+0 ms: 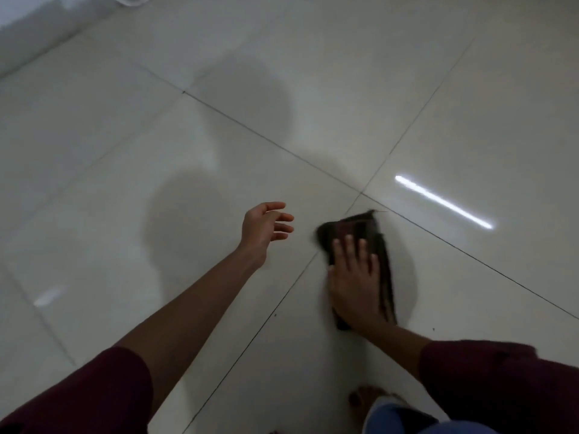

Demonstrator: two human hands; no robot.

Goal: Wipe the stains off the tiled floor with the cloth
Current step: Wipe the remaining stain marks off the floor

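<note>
Head view: I see glossy pale tiled floor; right hand spread flat on dark cloth, left hand loosely spread, empty.

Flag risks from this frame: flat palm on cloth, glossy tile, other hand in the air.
1. The right hand only presses flat on the cloth; it may bunch or slip out on the glossy floor.
2. The left hand hovers open, giving no visible support if the person leans further.
3. Glare and shadows could hide stains, so spots may be missed.
</note>
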